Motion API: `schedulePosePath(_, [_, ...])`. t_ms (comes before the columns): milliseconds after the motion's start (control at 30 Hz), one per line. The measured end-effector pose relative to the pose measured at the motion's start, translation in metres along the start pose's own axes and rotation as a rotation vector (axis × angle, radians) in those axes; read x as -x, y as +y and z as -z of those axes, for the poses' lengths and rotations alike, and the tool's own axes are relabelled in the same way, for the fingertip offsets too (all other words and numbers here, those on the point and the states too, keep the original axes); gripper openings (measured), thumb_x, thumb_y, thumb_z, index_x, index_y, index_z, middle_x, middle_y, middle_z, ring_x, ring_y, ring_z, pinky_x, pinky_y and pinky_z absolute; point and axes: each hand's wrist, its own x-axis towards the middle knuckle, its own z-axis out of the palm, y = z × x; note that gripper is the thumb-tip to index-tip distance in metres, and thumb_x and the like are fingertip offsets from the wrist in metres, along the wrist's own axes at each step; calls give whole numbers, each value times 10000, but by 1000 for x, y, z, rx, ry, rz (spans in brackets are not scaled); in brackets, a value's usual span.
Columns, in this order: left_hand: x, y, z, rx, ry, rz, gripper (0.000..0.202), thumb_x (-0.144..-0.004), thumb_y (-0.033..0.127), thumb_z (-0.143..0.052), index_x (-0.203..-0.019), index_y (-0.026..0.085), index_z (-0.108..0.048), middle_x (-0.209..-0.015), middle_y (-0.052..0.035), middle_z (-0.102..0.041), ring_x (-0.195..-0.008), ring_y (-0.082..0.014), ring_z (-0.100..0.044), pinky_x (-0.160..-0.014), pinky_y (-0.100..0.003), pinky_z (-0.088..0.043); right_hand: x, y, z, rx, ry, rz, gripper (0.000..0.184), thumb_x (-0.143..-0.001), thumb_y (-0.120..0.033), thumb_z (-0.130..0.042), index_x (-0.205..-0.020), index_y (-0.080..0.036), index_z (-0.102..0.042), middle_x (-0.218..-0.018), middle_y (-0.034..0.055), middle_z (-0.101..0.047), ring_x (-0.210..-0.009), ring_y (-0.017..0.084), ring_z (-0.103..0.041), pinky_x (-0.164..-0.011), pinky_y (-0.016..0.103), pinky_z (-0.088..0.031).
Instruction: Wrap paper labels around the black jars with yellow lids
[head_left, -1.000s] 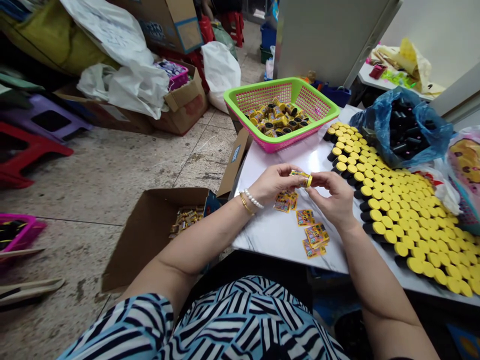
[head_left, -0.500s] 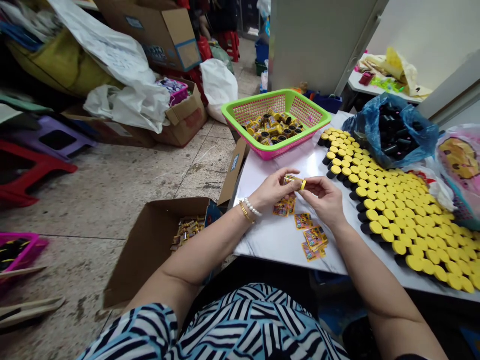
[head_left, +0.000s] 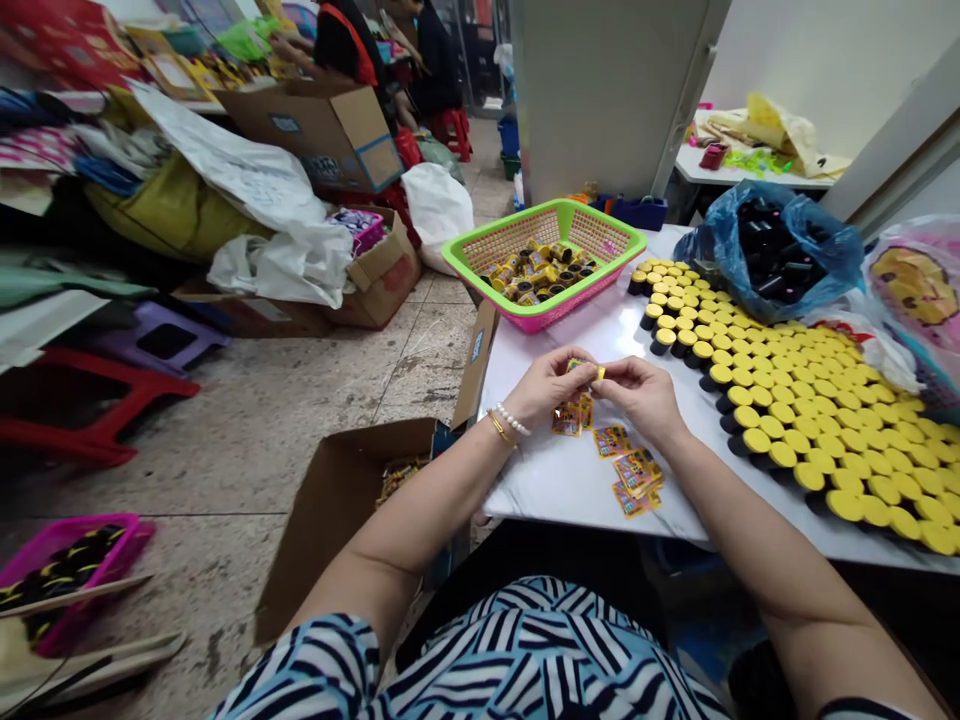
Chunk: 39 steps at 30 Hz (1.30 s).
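Close together above the white table (head_left: 517, 470), my hands hold one small yellow printed label (head_left: 600, 373). My left hand (head_left: 551, 385), with a pearl bracelet at its wrist, pinches the label's left part. The fingertips of my right hand (head_left: 641, 395) pinch its right end. Most of the label is covered by fingers, so I cannot tell whether anything is inside it. Flat on the tabletop under my hands lie more printed labels (head_left: 568, 418), and another loose pile of labels (head_left: 637, 473) is nearer to me.
A green-rimmed basket (head_left: 450, 255) holds yellow-wrapped black cylinders. To the right stand rows of yellow-topped black cylinders (head_left: 832, 410), with a blue bag (head_left: 720, 265) of black pieces behind. An open carton (head_left: 322, 540) sits at my left. Stools (head_left: 82, 410) and people are farther off.
The view has shifted, bringing more of the room's back left into sight. Both hands still pinch the label, which shows less between the fingers.
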Motion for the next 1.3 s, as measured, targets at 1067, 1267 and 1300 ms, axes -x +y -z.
schedulePosePath(1067, [7, -3, -15, 202, -7, 396, 655, -817, 787, -668, -709, 146, -594, -483, 16, -564, -310, -72, -451, -297, -187, -261, 4, -7, 5, -73, -123, 217, 248, -748, -413, -911, -903, -240, -826, -1034, 1, -580, -642, 103, -715, -598, 312, -705])
schedulePosePath(1267, [10, 13, -15, 112, -15, 252, 532, -803, 675, -755, -863, 166, -611, -555, 25, -603, -367, -80, -483, -340, -188, -312, -5, -9, 20, 246, -118, 396, 379, -881, -454, -787, -1230, -310, -755, -1163, 57, -641, -865, 185, -729, -807, 404, -678])
schedulePosePath(1300, [8, 22, -11, 29, 30, 181, 509, -818, 658, -748, -882, 172, -610, -566, 26, -604, -384, -83, -492, -357, -190, -323, -11, -9, 28, 415, -64, 456, 442, -885, -449, -781, -1300, -309, -725, -1190, 81, -653, -985, 230, -712, -926, 460, -643])
